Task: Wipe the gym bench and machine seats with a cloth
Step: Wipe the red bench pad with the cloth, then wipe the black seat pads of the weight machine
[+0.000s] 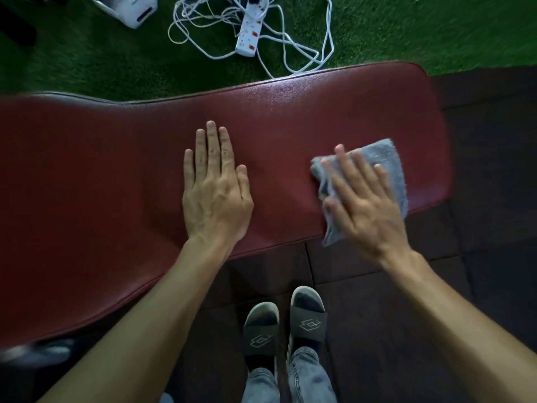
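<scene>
A: What's the left hand [216,196] doing?
B: It lies flat, palm down on the red bench [101,175], fingers straight and close together, holding nothing.
A: And beyond its fingertips?
B: Green turf [87,68], with a white power strip [250,33] in a tangle of white cable [305,50].
A: Right of it?
B: The right hand [366,205], well apart from the left, fingers spread wide and pressed on a grey cloth [392,173]. It looks blurred.
A: Where does the cloth sit?
B: Under that palm, near the bench's right end. Its far corner shows past the fingertips, and a lower corner hangs over the near edge.
A: Below the hands?
B: Dark floor tiles [479,228] and two feet in grey slides [286,324].
</scene>
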`<move>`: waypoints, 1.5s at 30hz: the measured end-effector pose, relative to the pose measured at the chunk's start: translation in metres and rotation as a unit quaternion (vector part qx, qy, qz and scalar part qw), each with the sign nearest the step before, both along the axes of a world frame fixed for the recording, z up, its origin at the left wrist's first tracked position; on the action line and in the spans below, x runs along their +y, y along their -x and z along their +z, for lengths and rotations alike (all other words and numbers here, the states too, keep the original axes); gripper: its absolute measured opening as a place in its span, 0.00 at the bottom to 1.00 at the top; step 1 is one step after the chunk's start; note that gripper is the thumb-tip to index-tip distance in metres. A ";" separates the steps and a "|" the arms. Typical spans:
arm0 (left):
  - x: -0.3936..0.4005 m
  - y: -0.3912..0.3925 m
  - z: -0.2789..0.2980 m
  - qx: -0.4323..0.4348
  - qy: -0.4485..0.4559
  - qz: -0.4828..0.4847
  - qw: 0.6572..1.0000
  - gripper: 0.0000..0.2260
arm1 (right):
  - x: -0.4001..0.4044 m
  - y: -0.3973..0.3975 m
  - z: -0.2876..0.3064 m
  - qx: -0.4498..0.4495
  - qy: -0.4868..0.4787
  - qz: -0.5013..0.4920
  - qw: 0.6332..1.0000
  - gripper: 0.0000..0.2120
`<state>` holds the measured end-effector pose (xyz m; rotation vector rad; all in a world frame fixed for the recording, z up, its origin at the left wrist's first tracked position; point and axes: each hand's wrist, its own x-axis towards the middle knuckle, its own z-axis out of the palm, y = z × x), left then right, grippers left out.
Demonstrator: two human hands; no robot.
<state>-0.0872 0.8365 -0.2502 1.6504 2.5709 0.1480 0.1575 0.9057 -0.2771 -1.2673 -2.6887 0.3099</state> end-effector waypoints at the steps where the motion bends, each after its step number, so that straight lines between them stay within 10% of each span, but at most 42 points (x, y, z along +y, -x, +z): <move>1: 0.000 0.000 -0.001 -0.001 0.002 0.000 1.000 0.28 | 0.007 0.006 -0.002 0.024 0.012 -0.063 0.998 0.26; 9: 0.005 -0.009 0.036 -0.107 0.005 -0.032 0.994 0.28 | 0.020 0.048 0.035 0.269 0.066 -0.115 0.954 0.15; 18: 0.029 -0.054 0.201 -0.069 0.046 -0.223 0.971 0.19 | -0.009 -0.014 0.204 0.165 0.048 -0.101 0.980 0.17; 26: 0.037 -0.169 0.391 -0.084 0.058 -0.431 0.896 0.13 | -0.087 -0.124 0.414 0.159 -0.022 -0.293 0.942 0.28; 32: 0.018 -0.312 0.513 -0.138 0.029 -0.572 0.808 0.06 | -0.186 -0.221 0.538 0.187 -0.127 -0.484 0.845 0.22; 45: -0.207 -0.643 0.639 -0.157 0.022 -0.863 0.479 0.09 | -0.501 -0.384 0.629 0.092 -0.304 -0.795 0.517 0.20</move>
